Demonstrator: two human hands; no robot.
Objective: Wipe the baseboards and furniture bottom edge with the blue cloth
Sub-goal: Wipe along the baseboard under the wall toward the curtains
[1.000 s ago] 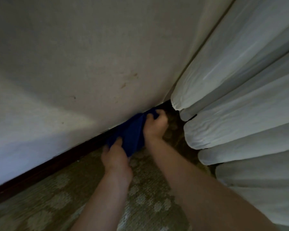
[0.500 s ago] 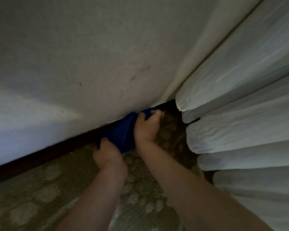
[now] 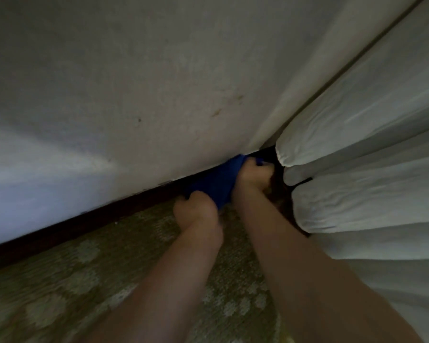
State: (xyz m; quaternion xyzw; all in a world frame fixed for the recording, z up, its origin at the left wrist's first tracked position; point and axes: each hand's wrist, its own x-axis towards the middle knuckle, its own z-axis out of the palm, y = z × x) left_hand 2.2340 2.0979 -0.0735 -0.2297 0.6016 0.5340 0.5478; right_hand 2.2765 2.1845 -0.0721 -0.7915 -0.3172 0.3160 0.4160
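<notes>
From the head view, my left hand and right hand both clutch the cloth, stretched between them and pressed against the dark baseboard near the curtain, so it covers the corner stretch.

olive-green carpeted floor with pale round blotches; a crumpled dark blue cloth rests on it.
</notes>
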